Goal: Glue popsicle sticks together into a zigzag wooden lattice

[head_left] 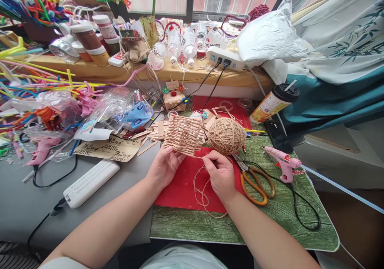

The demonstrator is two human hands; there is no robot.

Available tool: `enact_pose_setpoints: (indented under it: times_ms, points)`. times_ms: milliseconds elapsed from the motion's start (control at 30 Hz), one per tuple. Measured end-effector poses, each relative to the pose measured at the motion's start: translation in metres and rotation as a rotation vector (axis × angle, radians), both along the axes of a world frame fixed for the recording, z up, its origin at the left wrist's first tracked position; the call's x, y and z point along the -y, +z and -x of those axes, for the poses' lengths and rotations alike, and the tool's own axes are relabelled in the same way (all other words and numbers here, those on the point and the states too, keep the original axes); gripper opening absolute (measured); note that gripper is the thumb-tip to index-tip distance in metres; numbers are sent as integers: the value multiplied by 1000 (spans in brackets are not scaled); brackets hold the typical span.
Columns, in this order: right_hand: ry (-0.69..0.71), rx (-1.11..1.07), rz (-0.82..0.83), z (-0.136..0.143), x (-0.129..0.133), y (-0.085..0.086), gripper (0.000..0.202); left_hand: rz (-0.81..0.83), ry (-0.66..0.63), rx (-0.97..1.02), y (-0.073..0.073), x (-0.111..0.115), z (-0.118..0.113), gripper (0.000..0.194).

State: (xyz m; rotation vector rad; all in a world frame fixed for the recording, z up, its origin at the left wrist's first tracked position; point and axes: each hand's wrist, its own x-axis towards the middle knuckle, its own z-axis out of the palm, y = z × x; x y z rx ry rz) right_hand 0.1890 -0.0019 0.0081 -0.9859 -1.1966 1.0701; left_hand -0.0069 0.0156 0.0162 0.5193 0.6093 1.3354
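Note:
My left hand [168, 165] grips the lower left edge of a stacked craft-stick box [183, 135], which is tilted up above a red sheet [177, 189]. Pinched between the thumb and fingers of my right hand [220, 173] is a strand of jute twine [198, 157] that runs to the box's lower edge. A loose loop of the twine hangs down below my right hand onto the sheet. Just behind that hand sits a ball of jute twine [227, 136]. Orange-handled scissors [255, 185] lie to its right, blades partly hidden.
At the right are a pink glue gun [283, 163] and a lidded drink cup [274, 103]. A white power strip [91, 183] and sandpaper [109, 148] lie at the left. Loose craft sticks [154, 135] are behind the box. Bottles and jars [87, 37] crowd the ledge.

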Motion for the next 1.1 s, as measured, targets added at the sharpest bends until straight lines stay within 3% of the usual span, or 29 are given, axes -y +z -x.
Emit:
enact_pose_setpoints:
  times_ms: [467, 1100]
  points:
    - [3, -22, -4, -1, 2, 2, 18, 13, 17, -20, 2, -1, 0, 65]
    - [-10, 25, -6, -2, 2, 2, 20, 8, 13, -23, 2, -1, 0, 61]
